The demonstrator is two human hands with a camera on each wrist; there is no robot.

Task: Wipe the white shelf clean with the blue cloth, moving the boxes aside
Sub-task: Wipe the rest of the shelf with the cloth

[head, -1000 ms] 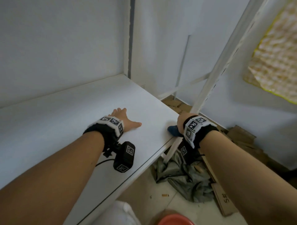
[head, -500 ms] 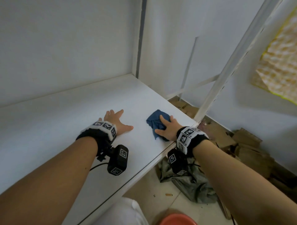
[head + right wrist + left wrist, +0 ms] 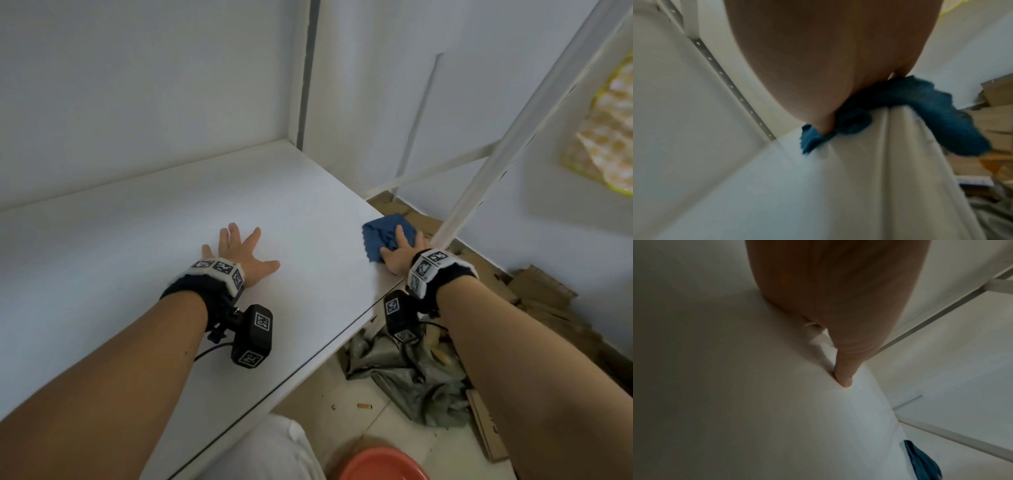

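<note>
right hand (image 3: 399,251) is pressing flat, fingers straight, on the blue cloth (image 3: 382,236) beneath it at the white shelf (image 3: 137,233) end | left hand (image 3: 241,255) is resting splayed, holding nothing | no boxes are showing; shelf looks cleared | wiping seems under way, the stretch toward the left hand likely remaining

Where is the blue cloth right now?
In the head view the blue cloth lies at the right-hand end of the white shelf, pressed under the right hand. The right wrist view shows part of it hanging over the shelf's edge.
</note>
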